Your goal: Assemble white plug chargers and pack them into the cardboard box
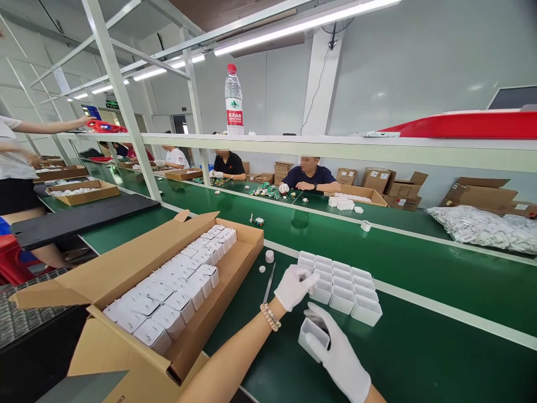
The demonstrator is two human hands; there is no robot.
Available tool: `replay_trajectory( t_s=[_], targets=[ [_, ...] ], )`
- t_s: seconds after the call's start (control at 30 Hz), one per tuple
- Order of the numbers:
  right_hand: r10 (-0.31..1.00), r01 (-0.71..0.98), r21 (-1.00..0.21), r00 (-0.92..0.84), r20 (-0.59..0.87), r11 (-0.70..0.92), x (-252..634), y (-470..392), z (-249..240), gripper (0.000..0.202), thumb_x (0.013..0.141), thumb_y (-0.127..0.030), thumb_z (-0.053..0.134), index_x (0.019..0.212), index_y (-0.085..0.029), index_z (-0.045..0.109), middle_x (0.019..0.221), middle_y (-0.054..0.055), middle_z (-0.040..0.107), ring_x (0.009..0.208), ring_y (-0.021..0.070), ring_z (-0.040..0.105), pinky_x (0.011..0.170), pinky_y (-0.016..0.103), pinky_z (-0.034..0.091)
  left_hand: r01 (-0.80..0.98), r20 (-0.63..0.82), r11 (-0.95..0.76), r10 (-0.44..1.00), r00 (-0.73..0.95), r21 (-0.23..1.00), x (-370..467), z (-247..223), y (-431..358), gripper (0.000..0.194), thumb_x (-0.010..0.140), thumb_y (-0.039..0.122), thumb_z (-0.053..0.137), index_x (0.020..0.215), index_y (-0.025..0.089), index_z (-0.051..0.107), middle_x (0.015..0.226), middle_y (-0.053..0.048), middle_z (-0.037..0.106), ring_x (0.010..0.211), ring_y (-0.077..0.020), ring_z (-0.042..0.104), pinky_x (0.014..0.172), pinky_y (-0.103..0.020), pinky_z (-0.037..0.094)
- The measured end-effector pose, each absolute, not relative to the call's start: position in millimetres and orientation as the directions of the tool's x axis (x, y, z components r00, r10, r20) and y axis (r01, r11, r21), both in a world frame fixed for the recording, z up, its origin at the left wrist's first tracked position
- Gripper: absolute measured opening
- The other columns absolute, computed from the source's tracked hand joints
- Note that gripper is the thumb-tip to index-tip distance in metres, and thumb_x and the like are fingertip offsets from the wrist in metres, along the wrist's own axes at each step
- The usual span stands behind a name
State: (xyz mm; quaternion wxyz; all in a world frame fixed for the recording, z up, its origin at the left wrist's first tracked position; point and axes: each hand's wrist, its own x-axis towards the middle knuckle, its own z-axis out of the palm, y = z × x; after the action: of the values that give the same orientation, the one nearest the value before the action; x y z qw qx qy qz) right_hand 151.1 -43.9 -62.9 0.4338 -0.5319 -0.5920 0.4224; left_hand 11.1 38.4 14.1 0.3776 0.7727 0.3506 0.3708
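Wearing a white glove, my right hand (342, 358) grips an open white plastic box (309, 346), its thumb across the near side. Above and to the left is my left hand (296, 286), also gloved, with a beaded bracelet at the wrist. Its fingers are curled together beside a block of several open white plastic boxes (367, 309) set in rows on the green table. Whatever those fingers hold, if anything, is hidden. A pointed metal tool like tweezers (269, 282) lies left of my left hand, near a small white cap (269, 256) and a white disc (262, 269).
At left, a long cardboard carton (235, 291) holds several lidded white boxes (184, 274). A green conveyor belt (419, 280) runs beyond, carrying a small circuit part (259, 221). Co-workers sit across it. A shelf (268, 144) with a water bottle (234, 103) crosses above.
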Motion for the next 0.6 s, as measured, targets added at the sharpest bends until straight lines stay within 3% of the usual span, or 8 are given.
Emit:
replay_trajectory(
  t_s=[0.13,0.23,0.3,0.43,0.53,0.6],
  targets=[
    [0.982,0.318,-0.946,0.150,0.115,0.062,156,-44,-61,0.055,0.082,-0.059,0.048,0.122,-0.021,0.052,0.115,0.010,0.065,0.107,0.0297,0.060,0.100,0.051,0.043,0.028,0.228,-0.370,0.628,0.744,0.929,23,17,37,0.049,0.091,0.052,0.042,0.117,0.013,0.056,0.107,-0.010,0.064,0.093,-0.0207,0.063,0.083,-0.040,0.051],
    [0.967,0.396,-0.918,0.243,0.081,-0.022,163,-46,-61,0.058,0.080,-0.066,0.043,0.105,-0.018,0.062,0.104,0.014,0.069,0.098,0.0331,0.064,0.093,0.053,0.047,-0.094,0.204,-0.256,0.449,0.870,0.962,32,13,32,0.077,0.084,0.071,0.030,0.127,0.010,0.052,0.111,-0.017,0.065,0.101,-0.0303,0.063,0.079,-0.042,0.051],
    [0.955,0.430,-0.901,0.283,0.086,-0.046,167,-46,-63,0.058,0.079,-0.067,0.039,0.095,-0.018,0.065,0.096,0.014,0.071,0.089,0.0335,0.066,0.086,0.051,0.051,-0.195,0.225,-0.119,0.335,0.915,0.973,37,7,31,0.088,0.078,0.076,0.035,0.134,0.010,0.045,0.121,-0.021,0.059,0.112,-0.0373,0.057,0.078,-0.044,0.050],
    [0.937,0.452,-0.892,0.321,0.140,-0.022,170,-46,-65,0.058,0.078,-0.069,0.040,0.088,-0.020,0.069,0.088,0.013,0.072,0.081,0.0321,0.067,0.080,0.047,0.054,-0.325,0.262,0.192,0.294,0.919,0.926,42,-5,31,0.084,0.075,0.066,0.053,0.141,0.018,0.036,0.140,-0.019,0.044,0.126,-0.0381,0.045,0.092,-0.049,0.043],
    [0.935,0.438,-0.899,0.323,0.145,-0.013,170,-46,-64,0.061,0.076,-0.071,0.041,0.092,-0.019,0.068,0.092,0.014,0.072,0.084,0.0324,0.067,0.080,0.047,0.054,-0.275,0.181,0.241,0.350,0.919,0.931,42,-8,30,0.069,0.081,0.054,0.053,0.139,0.018,0.041,0.146,-0.013,0.036,0.138,-0.0303,0.030,0.111,-0.045,0.025],
    [0.929,0.423,-0.905,0.349,0.119,-0.043,168,-46,-64,0.067,0.074,-0.075,0.040,0.092,-0.017,0.067,0.092,0.016,0.071,0.086,0.0336,0.067,0.079,0.048,0.054,-0.259,0.160,0.248,0.359,0.920,0.933,42,-9,28,0.062,0.084,0.048,0.050,0.138,0.020,0.041,0.149,-0.009,0.033,0.142,-0.0262,0.021,0.115,-0.042,0.017]
  ],
)
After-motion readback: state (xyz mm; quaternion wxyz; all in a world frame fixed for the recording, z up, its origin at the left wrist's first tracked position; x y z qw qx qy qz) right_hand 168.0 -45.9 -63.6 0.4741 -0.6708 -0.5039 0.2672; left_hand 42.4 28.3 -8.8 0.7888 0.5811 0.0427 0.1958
